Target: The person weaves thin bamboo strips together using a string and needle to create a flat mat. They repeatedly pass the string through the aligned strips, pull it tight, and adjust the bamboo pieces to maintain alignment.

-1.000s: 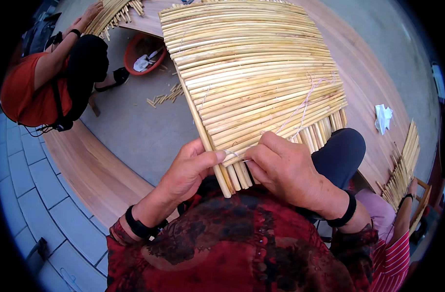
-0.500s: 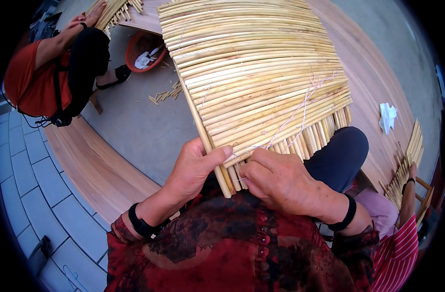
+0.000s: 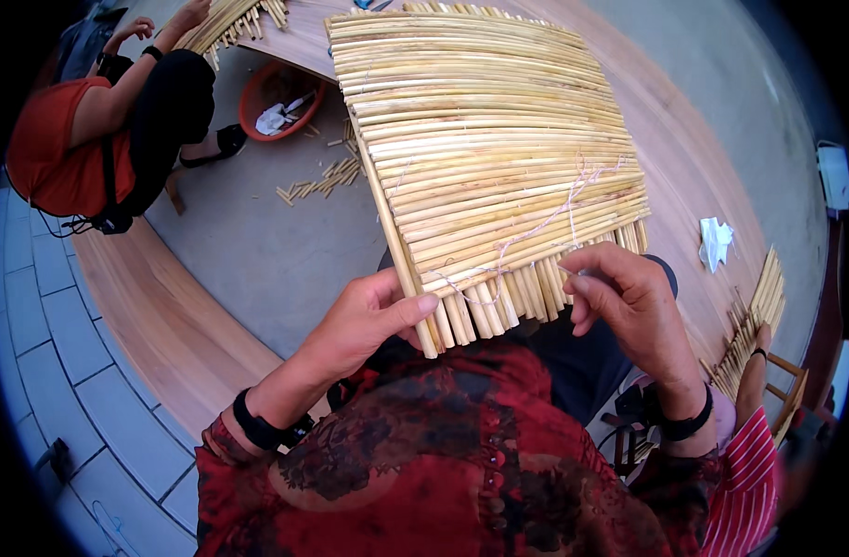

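A panel of straw-coloured reed stalks (image 3: 499,139), laid side by side in rows, lies tilted before me. Crosswise stalk ends (image 3: 499,306) stick out along its near edge, and a thicker stalk (image 3: 387,218) runs down its left side. My left hand (image 3: 369,311) is closed on the near left corner, thumb on top and fingers underneath. Pinkish-white thread (image 3: 536,227) trails over the panel and loops at the near edge. Right of that edge, my right hand (image 3: 619,297) pinches something thin and pale, seemingly the thread; whether a needle is there I cannot tell.
A wooden table (image 3: 693,158) curves behind the panel, with a crumpled white tissue (image 3: 716,243) on it. At right, another person's hand (image 3: 754,371) holds reeds (image 3: 749,316). At left sits a person in orange (image 3: 62,139), near an orange basin (image 3: 280,100) and scattered reed pieces (image 3: 322,181).
My right hand has moved from the panel's near left corner out to the right, clear of the stalks. My left hand keeps its hold. The panel has shifted slightly in view.
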A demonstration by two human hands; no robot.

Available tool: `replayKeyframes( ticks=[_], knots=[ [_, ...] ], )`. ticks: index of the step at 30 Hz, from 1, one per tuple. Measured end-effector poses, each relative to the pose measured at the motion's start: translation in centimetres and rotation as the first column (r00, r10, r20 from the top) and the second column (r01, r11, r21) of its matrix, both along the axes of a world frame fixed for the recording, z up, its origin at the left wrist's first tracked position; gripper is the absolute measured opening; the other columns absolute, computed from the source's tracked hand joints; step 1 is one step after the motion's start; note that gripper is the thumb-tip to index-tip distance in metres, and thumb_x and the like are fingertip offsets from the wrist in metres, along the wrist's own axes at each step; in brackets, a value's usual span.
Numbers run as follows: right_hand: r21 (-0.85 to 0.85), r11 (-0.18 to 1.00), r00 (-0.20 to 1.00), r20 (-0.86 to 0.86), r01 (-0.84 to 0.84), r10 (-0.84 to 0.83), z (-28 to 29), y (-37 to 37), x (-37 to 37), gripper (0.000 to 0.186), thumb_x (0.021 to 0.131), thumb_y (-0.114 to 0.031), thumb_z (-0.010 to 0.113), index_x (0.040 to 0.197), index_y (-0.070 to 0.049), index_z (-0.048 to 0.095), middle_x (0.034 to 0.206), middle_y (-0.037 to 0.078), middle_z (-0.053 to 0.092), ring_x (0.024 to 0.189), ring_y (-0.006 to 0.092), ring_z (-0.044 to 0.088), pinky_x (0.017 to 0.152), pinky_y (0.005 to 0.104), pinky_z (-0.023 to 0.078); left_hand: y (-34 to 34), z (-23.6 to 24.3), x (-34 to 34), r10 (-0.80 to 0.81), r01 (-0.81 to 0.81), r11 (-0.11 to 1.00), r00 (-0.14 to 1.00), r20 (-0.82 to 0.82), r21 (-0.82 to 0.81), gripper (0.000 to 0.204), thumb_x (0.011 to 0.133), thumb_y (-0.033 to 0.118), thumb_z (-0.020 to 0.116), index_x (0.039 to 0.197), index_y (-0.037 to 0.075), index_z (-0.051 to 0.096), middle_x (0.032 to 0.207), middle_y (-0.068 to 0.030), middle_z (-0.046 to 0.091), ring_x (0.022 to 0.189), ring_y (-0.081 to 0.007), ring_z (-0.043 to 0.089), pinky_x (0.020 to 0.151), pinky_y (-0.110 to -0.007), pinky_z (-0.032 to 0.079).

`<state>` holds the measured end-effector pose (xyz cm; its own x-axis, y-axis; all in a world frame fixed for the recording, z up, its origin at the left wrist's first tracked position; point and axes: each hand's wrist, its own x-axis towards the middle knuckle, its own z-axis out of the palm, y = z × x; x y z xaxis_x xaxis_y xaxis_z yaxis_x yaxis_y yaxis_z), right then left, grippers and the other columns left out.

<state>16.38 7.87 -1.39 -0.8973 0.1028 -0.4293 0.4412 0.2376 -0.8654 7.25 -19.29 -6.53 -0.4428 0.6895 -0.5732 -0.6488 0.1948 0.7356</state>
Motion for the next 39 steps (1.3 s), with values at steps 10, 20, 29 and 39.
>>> replayKeyframes(
  ticks=[10,20,29,39],
  knots=[
    [0.468,0.841,0.861,-0.273,-0.272,0.430,-2.0,-4.9,-2.2,0.013,0.088,-0.008,0.068,0.101,-0.005,0.065,0.085,0.014,0.065,0.078,0.0324,0.065,0.067,0.0350,0.051,0.6,-1.0,1.1,0.127,-0.126,0.992,0.989,-0.073,0.017,0.031,0.098,0.018,0.057,0.118,-0.004,0.061,0.100,-0.0068,0.069,0.081,-0.0116,0.065,0.070,-0.026,0.054],
    [0.422,0.872,0.908,-0.214,-0.246,0.360,-2.4,-4.8,-1.8,0.011,0.090,-0.018,0.066,0.095,-0.009,0.063,0.080,0.013,0.063,0.074,0.0364,0.064,0.061,0.0433,0.050,0.9,-1.6,2.0,-0.021,0.003,0.992,0.989,0.144,0.126,0.049,0.096,0.033,0.061,0.130,-0.001,0.055,0.114,-0.0098,0.064,0.090,-0.0158,0.066,0.075,-0.028,0.055],
    [0.570,0.798,0.836,-0.328,-0.196,0.439,-2.6,-5.0,-2.4,0.009,0.089,-0.016,0.067,0.094,-0.010,0.064,0.081,0.010,0.059,0.071,0.0329,0.063,0.058,0.0418,0.050,1.4,-1.9,1.6,-0.041,0.028,0.992,0.994,0.100,0.126,0.042,0.097,0.033,0.059,0.120,-0.002,0.061,0.104,-0.0112,0.067,0.085,-0.0157,0.066,0.068,-0.028,0.054],
    [0.603,0.787,0.798,-0.409,-0.128,0.443,-3.2,-3.7,-2.2,0.013,0.082,-0.005,0.069,0.094,-0.006,0.063,0.086,0.011,0.059,0.086,0.0321,0.060,0.073,0.0397,0.050,-1.1,-3.0,-1.8,-0.304,0.330,0.928,0.401,-0.864,-0.173,0.050,0.079,0.023,0.076,0.121,0.002,0.059,0.110,-0.0128,0.063,0.107,-0.0261,0.060,0.093,-0.037,0.047]
  ],
)
